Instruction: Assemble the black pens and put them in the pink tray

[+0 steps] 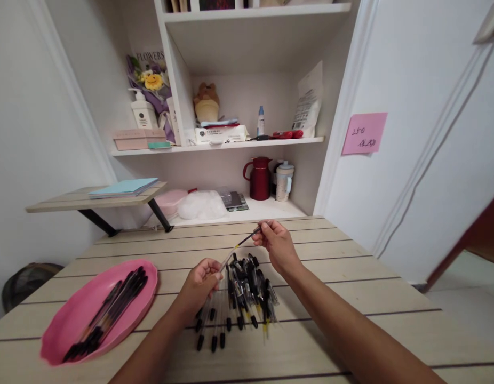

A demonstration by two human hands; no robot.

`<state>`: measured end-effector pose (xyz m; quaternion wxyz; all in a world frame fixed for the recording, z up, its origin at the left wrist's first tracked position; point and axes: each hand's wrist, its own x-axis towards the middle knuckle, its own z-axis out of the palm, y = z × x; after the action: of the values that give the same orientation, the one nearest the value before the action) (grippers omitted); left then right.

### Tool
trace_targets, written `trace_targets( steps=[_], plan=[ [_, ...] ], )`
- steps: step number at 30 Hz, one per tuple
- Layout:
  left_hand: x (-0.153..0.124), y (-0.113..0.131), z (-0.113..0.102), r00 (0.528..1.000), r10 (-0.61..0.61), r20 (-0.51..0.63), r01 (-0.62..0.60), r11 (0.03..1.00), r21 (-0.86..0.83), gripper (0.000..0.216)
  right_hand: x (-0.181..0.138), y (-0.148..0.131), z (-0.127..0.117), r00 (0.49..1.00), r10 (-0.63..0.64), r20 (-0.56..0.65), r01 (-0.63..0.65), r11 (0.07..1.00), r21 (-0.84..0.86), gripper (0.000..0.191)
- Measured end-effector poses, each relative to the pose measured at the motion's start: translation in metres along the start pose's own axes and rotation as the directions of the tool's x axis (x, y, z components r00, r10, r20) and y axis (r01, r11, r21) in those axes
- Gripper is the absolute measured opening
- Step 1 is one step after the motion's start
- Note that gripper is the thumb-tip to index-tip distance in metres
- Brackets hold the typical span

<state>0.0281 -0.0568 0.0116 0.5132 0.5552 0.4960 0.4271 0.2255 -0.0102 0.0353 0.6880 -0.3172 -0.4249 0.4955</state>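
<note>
My left hand [205, 277] pinches a clear pen barrel [226, 261] above the table. With its fingertips, my right hand [276, 242] grips a dark ink refill [248, 238]. The refill slants down toward the barrel, with a yellow bit where the two meet; how far it sits inside I cannot tell. Below and between my hands lies a pile of black pen caps and other pen parts [247, 282]. Several clear barrels with black ends [213, 320] lie close to my left hand. To the left, a pink tray [149, 290] holds several black pens [114, 304].
A small raised stand [55, 200] with blue paper [125, 188] occupies the table's back left. Behind the slatted table [351, 293] is a shelf unit holding a red jug [260, 178], a light cup [284, 182] and a plastic bag [202, 205]. A wall borders the right.
</note>
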Motion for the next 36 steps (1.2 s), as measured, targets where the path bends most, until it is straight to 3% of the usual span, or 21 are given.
trace_targets(
  steps=[4, 10, 12, 14, 16, 18, 21, 29, 36],
  plan=[
    [0.001, -0.004, -0.001, 0.999, 0.03, 0.018, -0.03, 1.0, 0.004, 0.022, 0.002, 0.001, -0.005, 0.998, -0.027, -0.055, 0.029, 0.999, 0.025, 0.026],
    [0.003, -0.007, -0.002, 1.0, 0.024, 0.019, -0.024, 1.0, 0.014, 0.021, 0.002, 0.002, -0.006, 0.999, -0.022, -0.038, 0.022, 1.0, -0.002, 0.025],
    [0.003, -0.007, -0.003, 1.0, 0.021, 0.009, -0.021, 1.0, 0.014, 0.022, 0.005, 0.0, -0.009, 0.997, -0.043, -0.068, 0.039, 0.998, -0.054, 0.025],
    [0.002, -0.007, -0.003, 1.0, 0.02, -0.008, -0.02, 1.0, 0.008, 0.022, 0.01, -0.002, -0.016, 0.993, -0.062, -0.099, 0.039, 0.975, -0.218, 0.024],
    [0.001, -0.007, -0.004, 0.999, 0.018, -0.039, -0.018, 1.0, 0.003, 0.021, 0.015, -0.004, -0.028, 0.997, -0.02, -0.068, -0.02, 0.843, -0.537, 0.024],
    [-0.001, -0.007, -0.004, 0.998, 0.015, -0.067, -0.015, 1.0, -0.004, 0.02, 0.019, -0.005, -0.042, 0.987, 0.16, 0.002, -0.078, 0.491, -0.868, 0.027],
    [-0.002, -0.007, -0.004, 0.997, 0.009, -0.079, -0.01, 1.0, -0.021, 0.019, 0.02, -0.002, -0.056, 0.942, 0.335, 0.023, -0.069, 0.262, -0.963, 0.018],
    [-0.002, -0.009, -0.007, 0.996, 0.013, -0.089, -0.012, 1.0, 0.004, 0.02, 0.01, 0.009, -0.048, 0.902, 0.427, 0.07, 0.089, -0.025, -0.996, 0.029],
    [-0.003, -0.009, -0.006, 0.996, 0.016, -0.091, -0.014, 1.0, 0.023, 0.018, 0.01, 0.009, -0.05, 0.896, 0.419, 0.148, 0.203, -0.089, -0.975, 0.039]
  ],
)
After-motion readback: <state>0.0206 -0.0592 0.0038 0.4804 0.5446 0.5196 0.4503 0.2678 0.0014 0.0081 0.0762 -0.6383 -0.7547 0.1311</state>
